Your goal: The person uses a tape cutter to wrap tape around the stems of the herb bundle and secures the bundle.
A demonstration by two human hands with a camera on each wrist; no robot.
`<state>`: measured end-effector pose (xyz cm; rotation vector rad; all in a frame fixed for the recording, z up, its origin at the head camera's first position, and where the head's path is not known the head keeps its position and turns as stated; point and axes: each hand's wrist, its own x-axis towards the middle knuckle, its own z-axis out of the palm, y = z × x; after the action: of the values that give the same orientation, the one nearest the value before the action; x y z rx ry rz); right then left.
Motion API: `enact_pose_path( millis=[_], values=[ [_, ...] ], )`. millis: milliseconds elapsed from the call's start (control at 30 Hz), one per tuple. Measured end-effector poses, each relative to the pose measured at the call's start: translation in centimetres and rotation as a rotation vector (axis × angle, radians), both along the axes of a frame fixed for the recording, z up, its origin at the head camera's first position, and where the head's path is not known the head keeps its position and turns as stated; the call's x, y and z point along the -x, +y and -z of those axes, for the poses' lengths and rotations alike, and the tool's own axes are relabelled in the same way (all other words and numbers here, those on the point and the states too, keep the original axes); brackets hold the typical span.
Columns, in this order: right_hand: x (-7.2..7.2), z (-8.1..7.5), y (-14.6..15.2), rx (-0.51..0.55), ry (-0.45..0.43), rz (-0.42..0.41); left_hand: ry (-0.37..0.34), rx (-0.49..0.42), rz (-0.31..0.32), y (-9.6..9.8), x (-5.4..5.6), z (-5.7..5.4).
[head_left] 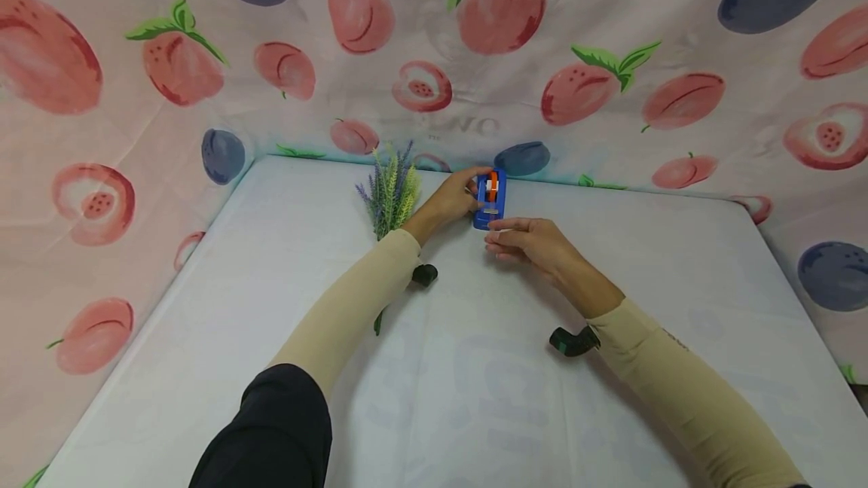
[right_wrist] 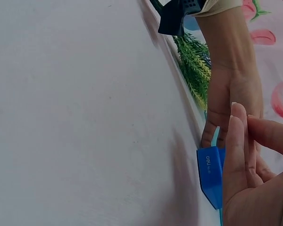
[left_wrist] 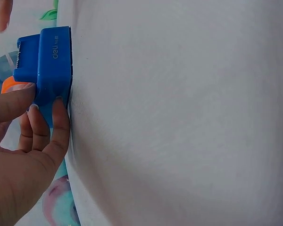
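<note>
A blue tape dispenser (head_left: 490, 202) with an orange core stands near the back edge of the white table. My left hand (head_left: 456, 196) grips its side, with the thumb near the orange core and fingers along the blue body in the left wrist view. Just in front of the cutter, my right hand (head_left: 532, 241) has its thumb and fingertips together, pinching what looks like the end of the clear tape. A faint pale strip of tape (left_wrist: 10, 60) shows beside the toothed cutter in the left wrist view. The tape between the right fingertips is hardly visible.
Left of the dispenser lies a bunch of artificial lavender (head_left: 392, 190) with purple and yellow-green sprigs, its stems partly behind the left forearm. A fruit-print cloth (head_left: 420, 13) hangs behind the white table (head_left: 502, 398). Dark wrist cameras (head_left: 573, 341) jut from both sleeves.
</note>
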<state>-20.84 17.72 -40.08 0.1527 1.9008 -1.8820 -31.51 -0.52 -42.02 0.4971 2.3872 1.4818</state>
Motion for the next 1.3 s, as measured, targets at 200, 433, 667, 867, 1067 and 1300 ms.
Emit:
enact_pose_path(
  millis=[200,433,667,867,1067,1300],
  values=[
    [-0.3,0.0,-0.1,0.009,-0.011,-0.005,-0.001,0.005,-0.005,0.1,0.1,0.0],
    [-0.5,0.1,0.1,0.016,-0.012,-0.008,-0.007,0.008,-0.009,0.1,0.0,-0.1],
    [-0.8,0.2,0.1,0.03,-0.007,-0.012,-0.009,0.017,-0.012,0.1,0.1,0.0],
    [-1.1,0.2,0.2,0.041,-0.002,-0.016,-0.006,0.027,-0.015,0.1,0.1,-0.1],
    [-1.5,0.2,0.3,0.051,-0.003,-0.03,-0.005,0.017,-0.007,0.0,0.0,-0.1],
    [-2.0,0.0,0.3,0.052,-0.006,-0.052,-0.009,0.014,0.003,0.0,0.1,-0.1]
  ],
)
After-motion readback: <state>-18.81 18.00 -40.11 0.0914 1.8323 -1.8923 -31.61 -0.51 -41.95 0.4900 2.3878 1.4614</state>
